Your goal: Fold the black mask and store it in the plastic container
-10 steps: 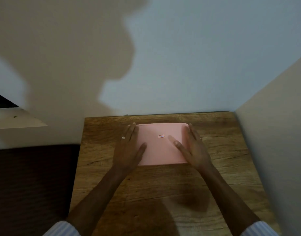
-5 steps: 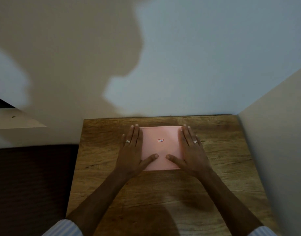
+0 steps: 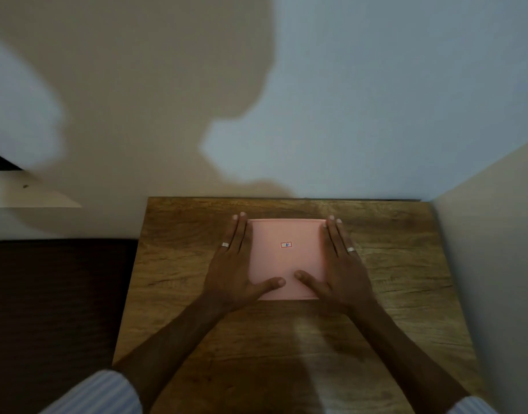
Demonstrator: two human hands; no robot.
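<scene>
A pink plastic container [image 3: 286, 231] with its lid on sits on the wooden table [image 3: 179, 264], towards the back. A small red-edged sticker marks the lid's middle. My left hand [image 3: 233, 264] lies flat over the container's left edge, fingers straight and thumb on the lid. My right hand [image 3: 343, 264] mirrors it on the right edge, and the two thumbs nearly meet near the front. Each hand wears a ring. No black mask is in sight.
The table stands in a corner, with a wall behind it and a beige wall [image 3: 495, 279] close along its right side. A dark surface [image 3: 54, 309] lies lower at the left. A white ledge [image 3: 27, 192] juts out at far left.
Both hands slid inwards from the container's outer sides onto its lid edges, and the thumbs came together near the front. Since half a second ago they have barely moved.
</scene>
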